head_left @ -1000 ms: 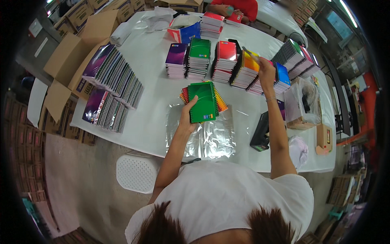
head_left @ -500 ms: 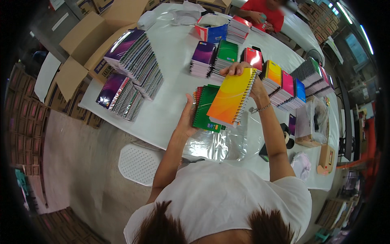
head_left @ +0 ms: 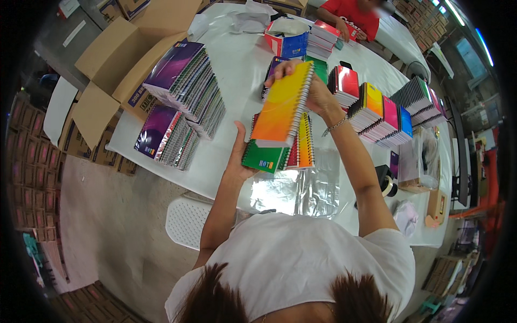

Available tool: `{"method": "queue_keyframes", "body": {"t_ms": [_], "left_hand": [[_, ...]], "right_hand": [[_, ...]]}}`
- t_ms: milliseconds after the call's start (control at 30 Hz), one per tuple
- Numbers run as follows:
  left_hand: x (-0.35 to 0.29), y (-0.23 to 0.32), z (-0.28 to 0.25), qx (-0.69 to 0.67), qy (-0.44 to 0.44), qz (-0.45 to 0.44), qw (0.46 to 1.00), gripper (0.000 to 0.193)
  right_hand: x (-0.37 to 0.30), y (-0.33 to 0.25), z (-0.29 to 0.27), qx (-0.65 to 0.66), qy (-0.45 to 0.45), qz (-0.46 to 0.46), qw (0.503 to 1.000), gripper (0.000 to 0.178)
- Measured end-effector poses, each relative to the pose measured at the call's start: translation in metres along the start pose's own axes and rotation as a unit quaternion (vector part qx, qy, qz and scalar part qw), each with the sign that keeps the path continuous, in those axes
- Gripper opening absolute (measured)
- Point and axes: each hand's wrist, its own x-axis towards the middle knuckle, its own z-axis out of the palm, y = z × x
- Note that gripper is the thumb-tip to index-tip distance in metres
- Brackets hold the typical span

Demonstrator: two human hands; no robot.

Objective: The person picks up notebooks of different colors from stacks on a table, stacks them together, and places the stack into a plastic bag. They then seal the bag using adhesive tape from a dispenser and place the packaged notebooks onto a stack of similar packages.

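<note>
A yellow-orange spiral notebook [head_left: 281, 110] is raised and tilted in my right hand [head_left: 315, 89], whose fingers curl over its far end. Below it, a green spiral notebook [head_left: 263, 156] lies with a red spiral notebook [head_left: 293, 158] and another yellow spiral notebook [head_left: 306, 142] fanned out to its right. My left hand [head_left: 240, 159] supports the left side of this set, thumb stretched up and away, the other fingers hidden by the green cover. Clear plastic film [head_left: 296, 188] lies on the table just nearer to me.
Purple notebook stacks [head_left: 175, 64] stand at the left beside an open carton [head_left: 110, 54]. Rows of red [head_left: 346, 81], yellow [head_left: 372, 94] and blue [head_left: 401, 121] notebooks stand at the right. A tape dispenser [head_left: 386, 182] sits near my right forearm. Across the table, a person in red [head_left: 358, 21] handles notebooks.
My right hand has lifted the yellow-orange notebook up and left. The red and yellow notebooks beside the green one have come into view. My left hand has shifted slightly left with the green notebook.
</note>
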Motion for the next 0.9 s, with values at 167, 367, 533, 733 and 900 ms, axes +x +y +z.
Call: {"method": "queue_keyframes", "body": {"t_ms": [167, 367, 533, 733, 900], "left_hand": [[0.011, 0.01, -0.027, -0.031, 0.022, -0.003, 0.999, 0.08], [0.02, 0.023, -0.05, -0.031, 0.031, -0.031, 0.999, 0.058], [0.016, 0.034, -0.025, -0.066, 0.032, -0.042, 0.996, 0.056], [0.02, 0.039, -0.028, -0.068, 0.038, -0.048, 0.996, 0.054], [0.022, 0.042, -0.027, -0.085, 0.027, -0.045, 0.995, 0.052]], "right_hand": [[0.018, 0.012, 0.0, -0.063, 0.012, -0.022, 0.998, 0.026], [0.027, 0.015, 0.002, -0.049, 0.023, -0.016, 0.998, 0.026], [0.027, 0.021, -0.002, -0.017, 0.036, -0.011, 0.999, 0.027], [0.027, 0.03, -0.015, -0.004, 0.126, -0.021, 0.992, 0.028], [0.025, 0.035, -0.026, -0.016, 0.151, 0.007, 0.988, 0.024]]}}
